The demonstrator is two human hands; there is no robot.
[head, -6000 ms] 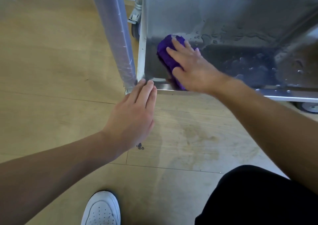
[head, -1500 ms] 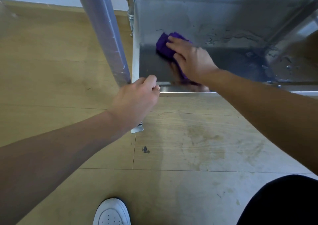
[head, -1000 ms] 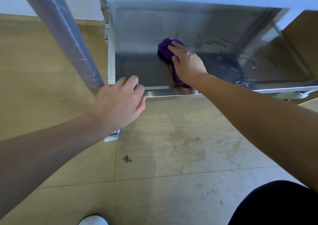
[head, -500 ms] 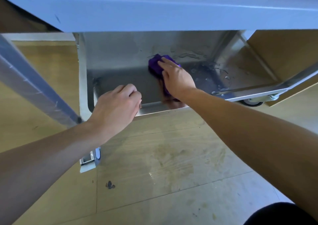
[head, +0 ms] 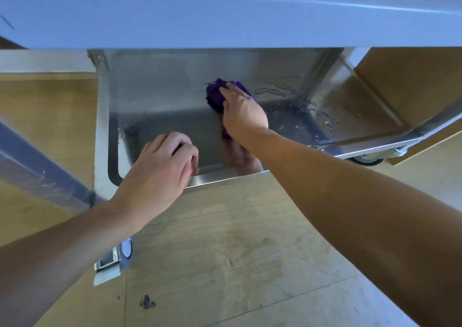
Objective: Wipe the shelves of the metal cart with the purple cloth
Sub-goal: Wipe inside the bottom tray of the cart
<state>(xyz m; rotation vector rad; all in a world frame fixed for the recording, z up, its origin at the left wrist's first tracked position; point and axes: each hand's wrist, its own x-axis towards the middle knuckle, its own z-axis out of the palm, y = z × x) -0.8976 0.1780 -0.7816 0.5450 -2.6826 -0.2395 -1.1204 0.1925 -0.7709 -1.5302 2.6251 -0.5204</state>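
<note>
The metal cart's bottom shelf (head: 160, 96) is a shiny steel tray low above the floor. The purple cloth (head: 215, 94) lies bunched near the shelf's middle. My right hand (head: 243, 112) presses flat on the cloth with its fingers straight, covering most of it. My left hand (head: 160, 171) curls its fingers over the shelf's front rim (head: 220, 176), near the left corner. Water drops and streaks (head: 300, 111) sit on the right part of the shelf.
The upper shelf's edge (head: 225, 14) crosses the whole top of the view. A film-wrapped cart leg (head: 37, 174) slants at the left. A caster wheel (head: 367, 160) shows at the right, and a wet patch (head: 240, 254) marks the wooden floor.
My view has dropped lower, so the upper shelf now fills the top. My right hand moved the cloth from the shelf's left corner toward its middle. My left hand went from flat to gripping the rim.
</note>
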